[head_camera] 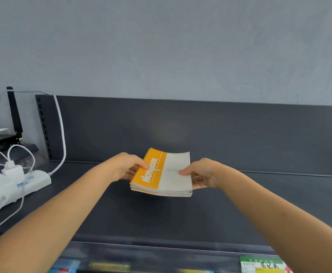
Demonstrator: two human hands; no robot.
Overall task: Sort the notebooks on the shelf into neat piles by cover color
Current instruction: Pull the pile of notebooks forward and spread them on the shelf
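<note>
1 stack of notebooks (161,174) was held over the middle of the dark shelf (161,217), apparently lifted clear of it. Its left edge was gripped by the left hand (124,167), thumb laid on the top cover and fingers curled beneath, and its right edge by the right hand (202,173) in the same manner. The edges were roughly squared and only orange-banded covers could be made out, so 1 colour pile was judged close to done. No other pile was seen on this shelf, and what was left could not be told. "NOTEBOOK" was read in white on the top cover's orange band. On a green price label (263,265) at the near right, "笔记本" was read; its smaller print was too blurred
</note>
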